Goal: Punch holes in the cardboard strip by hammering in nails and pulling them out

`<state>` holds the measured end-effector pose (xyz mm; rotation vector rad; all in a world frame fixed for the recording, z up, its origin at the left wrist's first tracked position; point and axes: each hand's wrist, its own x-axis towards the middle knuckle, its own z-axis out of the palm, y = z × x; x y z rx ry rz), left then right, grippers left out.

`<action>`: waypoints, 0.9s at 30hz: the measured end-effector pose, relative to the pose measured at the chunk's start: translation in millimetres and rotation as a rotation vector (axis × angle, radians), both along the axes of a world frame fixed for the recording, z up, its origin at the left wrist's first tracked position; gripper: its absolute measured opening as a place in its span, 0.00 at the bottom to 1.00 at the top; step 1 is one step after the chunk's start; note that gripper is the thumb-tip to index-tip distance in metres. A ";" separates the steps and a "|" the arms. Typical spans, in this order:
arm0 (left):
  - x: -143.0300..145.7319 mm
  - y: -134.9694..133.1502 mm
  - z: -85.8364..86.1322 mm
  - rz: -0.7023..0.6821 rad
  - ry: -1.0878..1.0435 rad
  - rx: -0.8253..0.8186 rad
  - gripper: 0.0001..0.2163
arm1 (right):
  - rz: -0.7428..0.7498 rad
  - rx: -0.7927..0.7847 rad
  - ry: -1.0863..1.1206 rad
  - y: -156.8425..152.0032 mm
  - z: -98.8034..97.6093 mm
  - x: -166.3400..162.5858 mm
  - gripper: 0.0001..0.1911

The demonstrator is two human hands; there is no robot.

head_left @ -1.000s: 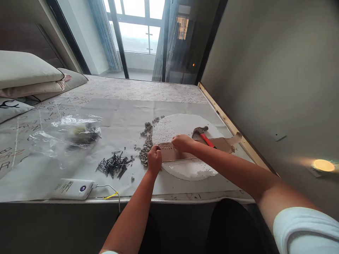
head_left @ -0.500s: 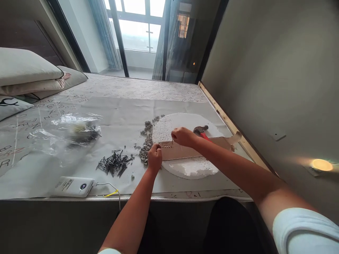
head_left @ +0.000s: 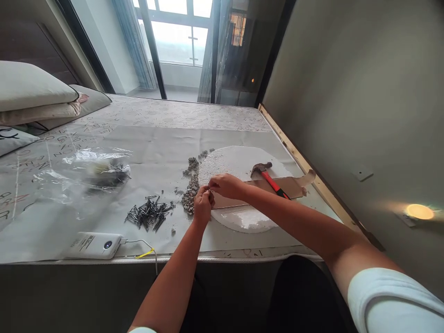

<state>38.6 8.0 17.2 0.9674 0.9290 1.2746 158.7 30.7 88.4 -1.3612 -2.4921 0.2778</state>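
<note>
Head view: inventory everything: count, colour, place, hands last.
mattress: one, pale, view's middle
sheet: one, grey, on mattress
disc: one, white, on sheet
strip: one, brown, across disc
hammer: one, red-black, across strip
stones: many, grey, disc's left edge
nails: many, dark, left of stones
power bank with cable: one each, white, sheet's near edge
bag: one, clear, on sheet
pillows: several, pale, far left
rail: one, pale wood, mattress's right
window: one, grey-framed, back
curtains: two, bluish, by window
lamp: one, yellow, far right
left hand: one, bare, strip's left end
right hand: one, bare, beside left hand
</note>
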 end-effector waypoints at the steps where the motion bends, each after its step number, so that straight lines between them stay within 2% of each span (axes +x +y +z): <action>1: -0.5 0.4 0.4 0.005 -0.009 -0.003 0.05 | -0.006 0.000 -0.013 0.6 -0.1 1.3 0.08; 5: -4.7 1.6 1.2 0.062 -0.036 0.063 0.06 | -0.073 0.033 -0.107 4.4 -2.2 16.2 0.14; 9: -8.0 3.1 -3.0 0.083 0.071 0.093 0.05 | -0.069 0.009 -0.310 5.0 -15.9 30.5 0.11; 15: -6.9 5.8 -10.7 0.101 0.176 0.100 0.05 | -0.011 0.002 -0.532 2.0 -37.7 28.2 0.10; 27: -5.1 6.2 -12.0 0.114 0.226 0.111 0.05 | 0.109 0.044 -0.675 -1.4 -34.0 21.1 0.12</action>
